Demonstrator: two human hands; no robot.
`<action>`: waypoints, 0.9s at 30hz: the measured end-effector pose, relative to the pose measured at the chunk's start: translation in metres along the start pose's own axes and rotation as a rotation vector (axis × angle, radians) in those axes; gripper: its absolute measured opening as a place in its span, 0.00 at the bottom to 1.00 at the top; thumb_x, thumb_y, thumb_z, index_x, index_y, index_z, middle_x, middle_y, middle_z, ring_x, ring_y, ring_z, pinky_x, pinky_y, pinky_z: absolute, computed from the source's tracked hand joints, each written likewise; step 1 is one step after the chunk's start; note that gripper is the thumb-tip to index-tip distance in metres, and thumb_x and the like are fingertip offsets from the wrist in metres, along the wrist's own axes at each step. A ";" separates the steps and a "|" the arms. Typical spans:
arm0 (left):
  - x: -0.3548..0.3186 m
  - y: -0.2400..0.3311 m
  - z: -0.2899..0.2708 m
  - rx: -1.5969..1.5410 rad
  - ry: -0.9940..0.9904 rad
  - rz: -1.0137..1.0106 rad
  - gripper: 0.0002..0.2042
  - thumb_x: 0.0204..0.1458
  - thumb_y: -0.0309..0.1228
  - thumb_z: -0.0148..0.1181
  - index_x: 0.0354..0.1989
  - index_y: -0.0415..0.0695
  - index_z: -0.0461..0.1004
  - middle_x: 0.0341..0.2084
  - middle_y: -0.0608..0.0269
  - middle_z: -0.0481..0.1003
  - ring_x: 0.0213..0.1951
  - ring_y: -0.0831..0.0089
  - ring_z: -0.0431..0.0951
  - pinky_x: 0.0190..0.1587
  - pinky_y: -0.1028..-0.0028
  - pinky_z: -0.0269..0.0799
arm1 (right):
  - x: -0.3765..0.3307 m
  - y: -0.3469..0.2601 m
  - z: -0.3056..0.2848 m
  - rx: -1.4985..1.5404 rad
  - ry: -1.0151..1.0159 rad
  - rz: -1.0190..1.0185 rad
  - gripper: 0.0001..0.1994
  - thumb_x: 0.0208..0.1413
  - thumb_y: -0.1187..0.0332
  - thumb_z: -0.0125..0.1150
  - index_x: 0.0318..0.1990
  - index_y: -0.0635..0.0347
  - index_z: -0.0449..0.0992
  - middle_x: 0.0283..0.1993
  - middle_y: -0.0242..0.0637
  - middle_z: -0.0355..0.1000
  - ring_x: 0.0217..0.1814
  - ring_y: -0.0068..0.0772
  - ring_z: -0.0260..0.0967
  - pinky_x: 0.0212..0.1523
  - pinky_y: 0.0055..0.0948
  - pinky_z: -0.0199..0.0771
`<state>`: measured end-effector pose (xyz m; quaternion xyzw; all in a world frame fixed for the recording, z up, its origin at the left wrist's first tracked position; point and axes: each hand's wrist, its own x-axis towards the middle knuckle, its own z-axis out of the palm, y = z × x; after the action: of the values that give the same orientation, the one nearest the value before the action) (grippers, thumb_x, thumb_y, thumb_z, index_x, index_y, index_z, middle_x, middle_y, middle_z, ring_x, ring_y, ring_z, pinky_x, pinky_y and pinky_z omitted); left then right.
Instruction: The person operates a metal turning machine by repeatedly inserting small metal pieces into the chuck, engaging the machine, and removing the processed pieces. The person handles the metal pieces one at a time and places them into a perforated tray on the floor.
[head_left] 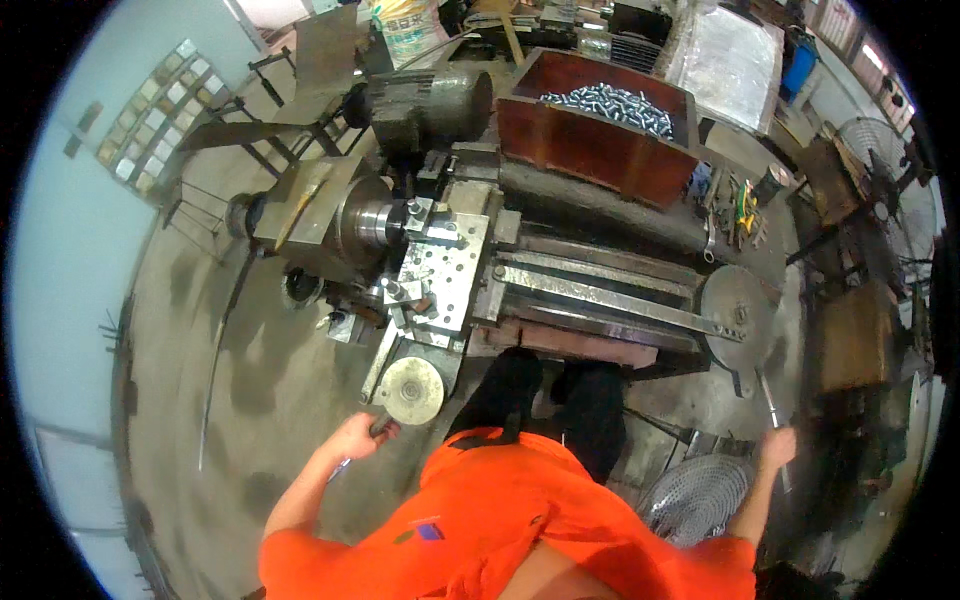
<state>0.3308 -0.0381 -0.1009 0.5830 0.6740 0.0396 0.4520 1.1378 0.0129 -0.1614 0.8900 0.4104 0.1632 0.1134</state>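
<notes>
Left hand [362, 437]: you're gripping short dark handle [380, 427] just below pale round handwheel [414, 391], fingers curled round it. Right hand [779, 447]: you're holding long metal lever [768, 395], fist wrapped round its lower part; lever is sloping up toward large grey disc [735, 315] at right end of bed rails [600, 296]; cannot tell if lever is touching it. Drilled metal plate [445, 272] is sitting left of rails. Red-brown bin [590, 155] is holding small silvery parts [615, 107] behind.
</notes>
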 end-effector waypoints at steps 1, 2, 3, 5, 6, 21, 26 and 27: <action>0.003 -0.006 0.001 -0.008 -0.019 -0.016 0.09 0.46 0.32 0.56 0.37 0.47 0.76 0.30 0.57 0.76 0.33 0.63 0.76 0.38 0.69 0.69 | 0.029 0.010 0.016 -0.062 0.022 0.007 0.18 0.45 0.51 0.52 0.38 0.52 0.71 0.34 0.37 0.69 0.39 0.47 0.68 0.34 0.47 0.69; 0.005 -0.011 0.000 -0.015 -0.038 -0.033 0.09 0.46 0.32 0.56 0.37 0.47 0.76 0.30 0.57 0.76 0.33 0.64 0.76 0.38 0.69 0.69 | 0.049 0.009 0.023 -0.124 0.044 0.013 0.18 0.46 0.51 0.51 0.40 0.51 0.70 0.37 0.35 0.68 0.42 0.44 0.68 0.36 0.47 0.69; 0.003 -0.010 0.000 -0.026 -0.049 -0.028 0.10 0.46 0.33 0.56 0.37 0.47 0.75 0.31 0.57 0.76 0.34 0.64 0.76 0.38 0.70 0.69 | 0.064 -0.003 0.011 -0.134 0.045 0.021 0.17 0.47 0.52 0.50 0.41 0.51 0.70 0.41 0.35 0.67 0.46 0.44 0.65 0.39 0.51 0.67; 0.000 -0.004 0.000 -0.048 -0.078 -0.014 0.11 0.47 0.33 0.57 0.39 0.47 0.75 0.33 0.57 0.76 0.35 0.66 0.76 0.39 0.70 0.69 | 0.083 -0.035 -0.025 -0.119 0.024 0.079 0.18 0.48 0.54 0.49 0.44 0.51 0.69 0.47 0.35 0.65 0.53 0.43 0.60 0.44 0.58 0.63; -0.002 -0.002 -0.002 -0.076 -0.112 0.002 0.12 0.47 0.34 0.57 0.40 0.46 0.74 0.34 0.57 0.76 0.36 0.67 0.76 0.39 0.70 0.69 | 0.090 -0.044 -0.034 -0.098 0.002 0.127 0.18 0.48 0.54 0.49 0.46 0.50 0.68 0.49 0.35 0.64 0.55 0.44 0.58 0.45 0.60 0.60; 0.117 -0.178 -0.144 0.561 0.510 -0.310 0.21 0.42 0.41 0.59 0.42 0.40 0.70 0.33 0.49 0.74 0.40 0.54 0.73 0.42 0.62 0.69 | -0.105 -0.097 -0.070 0.600 -0.340 0.060 0.19 0.37 0.68 0.53 0.41 0.65 0.74 0.45 0.51 0.69 0.47 0.51 0.67 0.48 0.35 0.65; 0.166 -0.195 -0.149 0.664 0.442 -0.312 0.19 0.46 0.44 0.55 0.38 0.40 0.69 0.32 0.49 0.74 0.38 0.54 0.74 0.40 0.61 0.69 | -0.139 -0.123 -0.081 0.719 0.018 -0.057 0.17 0.35 0.70 0.51 0.35 0.66 0.76 0.43 0.54 0.70 0.44 0.50 0.68 0.47 0.35 0.66; 0.175 -0.198 -0.144 0.672 0.481 -0.312 0.18 0.46 0.43 0.54 0.37 0.40 0.69 0.31 0.50 0.74 0.37 0.54 0.74 0.39 0.61 0.70 | -0.138 -0.121 -0.073 0.657 0.124 -0.123 0.17 0.34 0.71 0.51 0.35 0.66 0.76 0.42 0.54 0.70 0.43 0.50 0.69 0.47 0.34 0.66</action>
<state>0.1032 0.1106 -0.2300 0.5632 0.8153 -0.1157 0.0683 0.9421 -0.0109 -0.1620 0.8410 0.5000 0.0691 -0.1950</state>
